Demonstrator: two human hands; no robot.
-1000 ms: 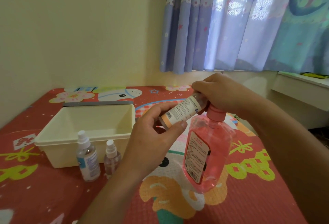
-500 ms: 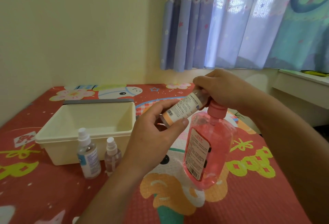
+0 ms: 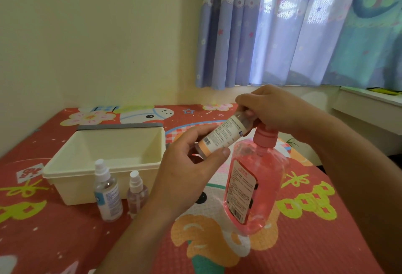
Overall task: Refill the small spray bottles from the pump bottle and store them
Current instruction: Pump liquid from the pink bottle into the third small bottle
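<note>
My left hand (image 3: 187,171) grips a small labelled bottle (image 3: 224,135), tilted with its open neck up to the right, at the pump head. My right hand (image 3: 276,110) covers the top of the pink pump bottle (image 3: 254,186), which stands on the mat with its pink collar (image 3: 265,137) showing below my palm. The nozzle and the small bottle's mouth are hidden under my fingers. Two capped spray bottles stand in front of the bin: a taller clear one (image 3: 107,191) with a blue label and a shorter pinkish one (image 3: 136,191).
A cream plastic bin (image 3: 71,171) sits open at the left, a grey strip behind its far rim. The colourful red play mat (image 3: 304,241) covers the floor. A wall rises behind, a curtain (image 3: 282,27) hangs at the right, and a white ledge (image 3: 367,108) juts out far right.
The view has shifted slightly upward. Both hands keep the small bottle and the pump bottle in nearly the same pose.
</note>
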